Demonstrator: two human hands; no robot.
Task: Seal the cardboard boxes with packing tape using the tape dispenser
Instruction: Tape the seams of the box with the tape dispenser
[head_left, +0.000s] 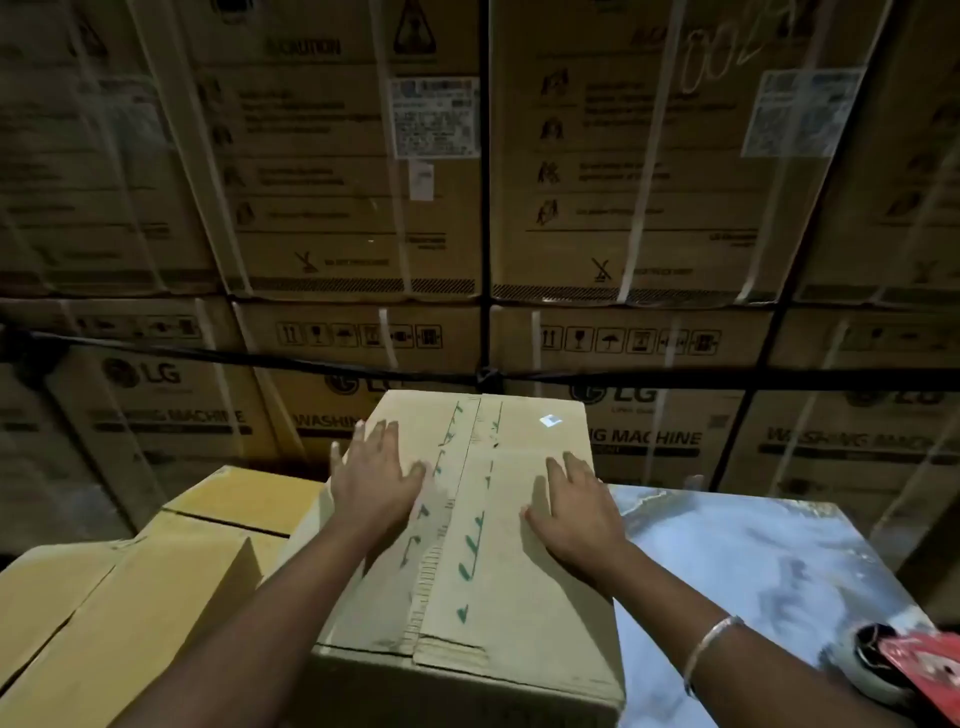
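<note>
So, head view is all I've got. Both hands are flat on top of the box (467, 519), fingers straight and spread, nothing gripped. Left hand (376, 480) sits at about 10 o'clock from the box's middle, right hand (574, 512) at about 3 o'clock, one on each top flap with the centre seam (457, 499) running between them. The box fills the bottom middle of the frame, partly on the table (769, 561) and touching the yellowish boxes (130, 597) at 8 o'clock.

How it'll handle, my guess: plain corrugated cardboard, stiff enough at the edges but the flaps will sag in the middle if pressed hard. It looks reused, with torn liner along the seam and green marks beside it, so tape may grab badly on that rough strip. I can't judge the weight from here. Best hold is palms down on the flaps near the seam to keep them closed, or the side walls to shift it.

The dispenser (904, 670) is at 4 o'clock, red, lying on the table near the right forearm, untouched.

That table has a pale, shiny, wrinkled covering, probably slick, so the box could slide. Room is dim, a storeroom, with a wall of strapped washing-machine cartons (353, 171) from 9 to 3 o'clock.
</note>
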